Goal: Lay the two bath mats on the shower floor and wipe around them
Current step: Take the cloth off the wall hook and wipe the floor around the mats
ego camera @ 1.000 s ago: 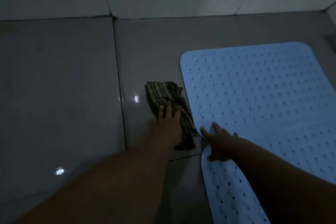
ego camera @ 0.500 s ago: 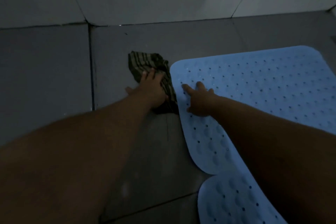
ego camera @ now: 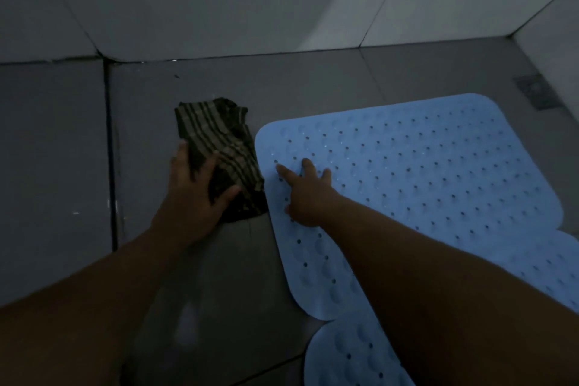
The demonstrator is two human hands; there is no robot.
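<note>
Dim grey tiled shower floor [ego camera: 56,150], dark grout line running down the left part. Left hand [ego camera: 195,197] pressed on a crumpled dark cloth with pale stripes [ego camera: 224,147], fingers closed around its near end. Cloth on the tile, right edge touching the light blue perforated rubber bath mat [ego camera: 423,172]. Right hand [ego camera: 308,194] flat on that mat near its left edge, fingers spread, gripping nothing. Second light blue bath mat [ego camera: 354,357] flat just beside it at bottom right. Square floor drain [ego camera: 534,94] far right.
</note>
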